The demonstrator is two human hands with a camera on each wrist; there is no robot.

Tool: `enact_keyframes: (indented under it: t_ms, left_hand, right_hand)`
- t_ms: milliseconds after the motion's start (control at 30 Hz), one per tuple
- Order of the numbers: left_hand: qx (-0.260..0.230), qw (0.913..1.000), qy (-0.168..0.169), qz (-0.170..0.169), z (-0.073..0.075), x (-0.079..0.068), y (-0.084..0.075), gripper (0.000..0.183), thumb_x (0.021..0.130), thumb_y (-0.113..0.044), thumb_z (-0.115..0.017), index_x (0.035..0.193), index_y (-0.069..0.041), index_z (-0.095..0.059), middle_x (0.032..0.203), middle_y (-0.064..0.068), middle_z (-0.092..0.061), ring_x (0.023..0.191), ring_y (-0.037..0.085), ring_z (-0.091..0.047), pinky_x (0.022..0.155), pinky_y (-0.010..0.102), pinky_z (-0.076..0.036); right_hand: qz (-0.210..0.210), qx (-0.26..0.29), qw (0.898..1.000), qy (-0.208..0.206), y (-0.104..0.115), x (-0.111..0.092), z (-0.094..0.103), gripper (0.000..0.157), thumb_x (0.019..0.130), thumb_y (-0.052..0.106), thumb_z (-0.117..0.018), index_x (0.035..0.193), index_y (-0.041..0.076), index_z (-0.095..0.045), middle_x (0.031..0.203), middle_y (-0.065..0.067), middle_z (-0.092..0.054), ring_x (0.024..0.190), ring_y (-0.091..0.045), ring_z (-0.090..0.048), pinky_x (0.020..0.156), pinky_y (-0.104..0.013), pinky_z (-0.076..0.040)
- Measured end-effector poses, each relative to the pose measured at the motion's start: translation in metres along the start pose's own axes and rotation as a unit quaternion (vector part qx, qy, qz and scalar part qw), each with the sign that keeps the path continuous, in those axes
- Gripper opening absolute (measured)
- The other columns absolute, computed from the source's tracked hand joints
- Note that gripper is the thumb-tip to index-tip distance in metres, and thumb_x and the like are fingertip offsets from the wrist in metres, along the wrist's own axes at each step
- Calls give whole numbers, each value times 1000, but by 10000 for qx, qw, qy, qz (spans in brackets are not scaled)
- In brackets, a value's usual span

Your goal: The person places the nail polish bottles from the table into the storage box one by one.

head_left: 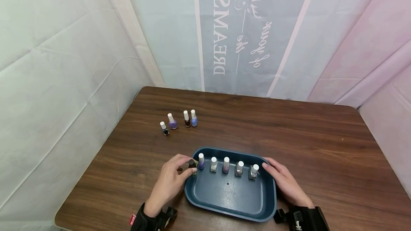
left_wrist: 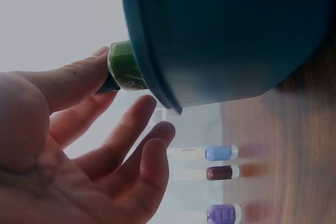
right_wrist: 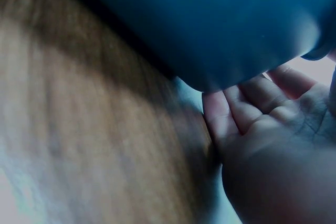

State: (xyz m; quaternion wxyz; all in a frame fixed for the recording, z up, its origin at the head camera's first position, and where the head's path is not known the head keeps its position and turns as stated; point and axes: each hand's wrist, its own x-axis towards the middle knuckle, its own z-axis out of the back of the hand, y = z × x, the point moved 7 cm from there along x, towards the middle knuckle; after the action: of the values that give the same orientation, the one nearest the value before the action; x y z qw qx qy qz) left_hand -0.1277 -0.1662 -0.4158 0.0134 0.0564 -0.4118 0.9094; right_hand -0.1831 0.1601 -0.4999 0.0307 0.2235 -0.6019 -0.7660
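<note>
My left hand [head_left: 170, 179] pinches a green nail polish bottle [left_wrist: 124, 65] by its dark cap [head_left: 192, 163] at the left rim of a blue tray [head_left: 229, 212]. In the left wrist view the tray wall hides part of that bottle, and the other fingers are loosely bent below it. Along the far side inside the tray stands a row of several white-capped nail polish bottles, with a purple bottle [head_left: 201, 162] at the left end and a clear-looking one [head_left: 253, 172] at the right. My right hand [head_left: 287, 183] grips the tray's right end, thumb at the rim, fingers against the outer wall.
Several more nail polish bottles stand on the brown wooden table [head_left: 305, 138] beyond the tray, to the left: a dark one [head_left: 165, 128], a purple one [head_left: 172, 121], a dark brown one [head_left: 187, 119] and a blue one [head_left: 194, 118]. Printed cloth [head_left: 179, 27] hangs behind the table.
</note>
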Motion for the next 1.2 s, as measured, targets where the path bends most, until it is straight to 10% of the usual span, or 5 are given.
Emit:
enact_keyframes:
  t_ms: [1200]
  left_hand:
    - [128, 9979, 600, -194, -21, -12, 19, 14, 83, -21, -75, 96, -22, -73, 130, 5, -56, 107, 19, -60, 79, 30, -52]
  right_hand:
    - [241, -132, 9996, 78, 0, 0, 0, 51, 102, 38, -43, 140, 4, -45, 135, -19, -51, 107, -10, -56, 86, -22, -49]
